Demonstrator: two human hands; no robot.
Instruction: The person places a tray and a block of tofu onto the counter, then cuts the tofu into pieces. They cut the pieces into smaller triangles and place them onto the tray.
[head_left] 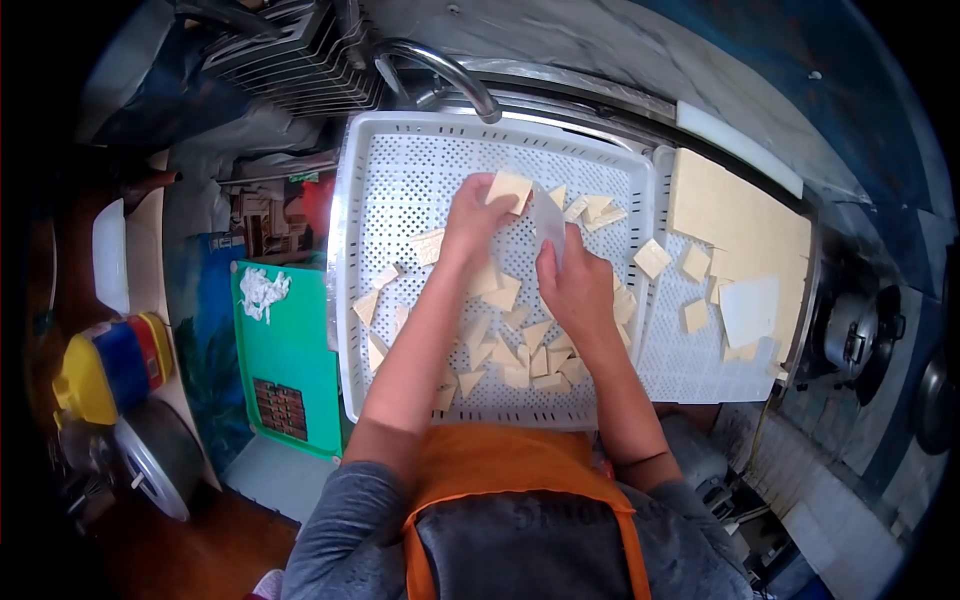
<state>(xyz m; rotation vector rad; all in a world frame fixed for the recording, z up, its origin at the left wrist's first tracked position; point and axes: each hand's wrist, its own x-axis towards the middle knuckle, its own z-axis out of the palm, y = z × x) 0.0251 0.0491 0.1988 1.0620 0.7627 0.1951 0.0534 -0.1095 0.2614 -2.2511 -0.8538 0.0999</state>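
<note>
Above a white perforated tray (400,170), my left hand (474,222) holds a pale yellow block (509,190) between thumb and fingers. My right hand (577,278) is closed around a flat, whitish blade-like tool (547,225), its upper part just right of the block. Whether the blade touches the block is hard to tell. Cut pale pieces, many of them triangular (503,292), lie in the tray around and below both hands. My forearms hide some of them.
On the right, a second perforated tray (665,360) bears a large pale slab (740,215), loose squares and a white sheet (749,311). A faucet (440,62) arches over the back edge. A green board (285,350) and a yellow container (88,378) stand left.
</note>
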